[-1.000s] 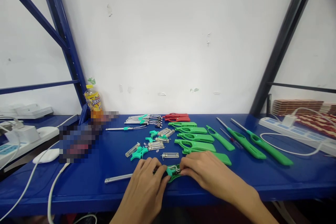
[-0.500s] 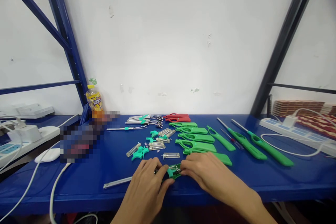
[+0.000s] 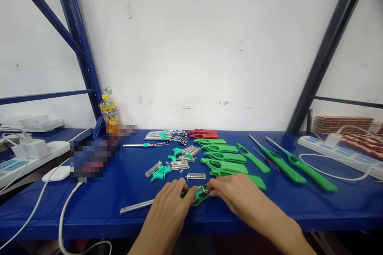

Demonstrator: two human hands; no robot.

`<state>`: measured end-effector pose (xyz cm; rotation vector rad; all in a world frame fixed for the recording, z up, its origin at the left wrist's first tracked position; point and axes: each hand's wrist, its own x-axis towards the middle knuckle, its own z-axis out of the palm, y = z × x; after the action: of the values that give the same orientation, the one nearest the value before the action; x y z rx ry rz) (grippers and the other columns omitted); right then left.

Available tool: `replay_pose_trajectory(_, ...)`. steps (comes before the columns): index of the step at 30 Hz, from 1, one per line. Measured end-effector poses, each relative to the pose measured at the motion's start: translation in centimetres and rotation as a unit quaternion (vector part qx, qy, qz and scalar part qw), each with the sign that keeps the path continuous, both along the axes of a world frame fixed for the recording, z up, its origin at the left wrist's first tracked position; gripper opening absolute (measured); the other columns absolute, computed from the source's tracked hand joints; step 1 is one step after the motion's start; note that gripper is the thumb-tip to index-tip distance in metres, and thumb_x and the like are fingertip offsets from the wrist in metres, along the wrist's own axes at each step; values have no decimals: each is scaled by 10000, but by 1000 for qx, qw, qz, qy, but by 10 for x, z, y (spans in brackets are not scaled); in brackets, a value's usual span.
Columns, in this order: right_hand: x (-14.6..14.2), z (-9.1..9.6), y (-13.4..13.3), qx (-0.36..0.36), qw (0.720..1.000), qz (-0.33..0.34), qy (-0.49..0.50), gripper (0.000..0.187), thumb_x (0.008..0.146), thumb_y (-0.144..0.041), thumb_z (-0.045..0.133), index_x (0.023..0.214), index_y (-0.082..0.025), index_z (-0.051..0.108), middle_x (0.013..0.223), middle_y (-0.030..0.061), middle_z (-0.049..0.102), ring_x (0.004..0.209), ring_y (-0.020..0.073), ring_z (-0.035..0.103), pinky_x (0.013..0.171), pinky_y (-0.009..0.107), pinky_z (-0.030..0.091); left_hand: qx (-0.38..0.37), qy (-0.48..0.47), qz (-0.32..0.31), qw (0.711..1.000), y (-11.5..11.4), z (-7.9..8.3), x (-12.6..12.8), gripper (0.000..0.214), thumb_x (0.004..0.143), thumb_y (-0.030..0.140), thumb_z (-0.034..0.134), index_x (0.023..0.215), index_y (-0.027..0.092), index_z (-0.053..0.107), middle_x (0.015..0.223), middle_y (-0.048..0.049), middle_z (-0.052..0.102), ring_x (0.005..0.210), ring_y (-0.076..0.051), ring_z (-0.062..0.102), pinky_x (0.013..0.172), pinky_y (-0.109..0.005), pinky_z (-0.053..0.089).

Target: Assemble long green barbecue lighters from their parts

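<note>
A partly assembled green utility lighter [image 3: 201, 200] lies near the table's front edge, its wires and teal trigger showing. The silver nozzle tube [image 3: 136, 206] sticks out leftward from under my left hand [image 3: 171, 206], whose fingers are closed around the lighter's front. My right hand [image 3: 231, 189] pinches the lighter's wire end, and its fingertips hide the exact contact. Just behind lies a clear fuel tank [image 3: 196, 176]. Farther back left are several teal triggers [image 3: 160, 172] and more clear tanks [image 3: 180, 165]. Green handle shells [image 3: 229, 167] lie beyond my right hand.
Nozzle rods with wires [image 3: 164, 135] and red shells [image 3: 203, 133] lie at the back. Two long green lighters [image 3: 283, 166] and a screwdriver [image 3: 266, 159] lie right. Power strips [image 3: 344, 155] with cables flank both sides. A drink bottle [image 3: 109, 113] stands back left.
The view has shifted slightly. My left fingers have drawn back a little from the lighter's middle, so more of its teal trigger and wires shows. Both hands still grip it.
</note>
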<state>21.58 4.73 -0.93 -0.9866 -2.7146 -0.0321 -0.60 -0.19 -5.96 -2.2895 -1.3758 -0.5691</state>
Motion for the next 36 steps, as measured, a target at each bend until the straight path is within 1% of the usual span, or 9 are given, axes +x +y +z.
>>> replay_pose_trajectory(2,1,1,1,-14,1000,6,5,185,1056,-144,605,889,-217,638,797,-5,759,716,208,736,575,324,255,5,15,-6,1000,0,0,-1,466,894,-45,633,1240,262,690,910,-19,666,733,-201,644,668,-306,522)
replay_pose_trajectory(4,2,2,2,-19,1000,6,0,195,1059,-140,595,886,-216,641,789,-3,764,704,207,742,568,322,254,10,27,-12,1000,0,0,-3,510,888,-70,584,1251,275,680,912,-18,650,737,-195,626,679,-296,511)
replay_pose_trajectory(8,3,1,4,-13,1000,13,-6,177,1039,-108,605,900,-208,649,815,10,783,712,210,755,570,320,264,8,46,-13,999,3,2,-4,429,925,-28,574,1218,266,681,886,-10,605,729,-192,593,674,-283,491)
replay_pose_trajectory(13,2,-1,6,-33,999,20,6,193,1053,-151,592,891,-215,673,833,8,797,720,203,754,590,299,304,8,60,-25,998,10,7,-4,309,955,1,571,1065,265,688,903,-3,618,714,-179,588,665,-270,474)
replay_pose_trajectory(16,4,1,7,-63,997,19,32,244,1078,-169,545,891,-231,690,823,-11,794,723,184,744,613,279,337,12,51,-24,998,15,7,-5,324,938,-25,549,1013,263,676,878,4,611,710,-171,591,661,-254,464)
replay_pose_trajectory(20,6,3,9,-82,995,19,52,239,1086,-220,558,908,-255,715,818,-37,784,738,172,734,627,272,344,7,28,-25,999,17,6,-6,343,891,-56,539,990,248,663,841,9,608,683,-169,587,624,-249,447)
replay_pose_trajectory(26,3,3,4,-42,998,24,36,182,1056,-174,597,905,-236,677,837,-33,780,717,177,724,594,302,303,40,-17,-49,998,18,3,-8,424,812,-103,460,988,235,645,809,2,603,664,-179,607,593,-256,431)
replay_pose_trajectory(31,1,5,4,-44,997,40,41,164,1058,-192,607,916,-229,678,862,-29,767,736,165,712,589,296,311,50,-21,-68,996,20,-1,-12,423,882,-70,431,1019,255,666,796,3,606,650,-179,608,587,-261,424)
replay_pose_trajectory(36,3,4,8,-46,997,46,49,146,1066,-224,610,942,-231,688,890,-28,755,765,168,696,612,290,324,39,-21,-91,995,18,2,-13,392,949,-26,457,1114,248,683,851,-8,638,676,-175,615,607,-266,437)
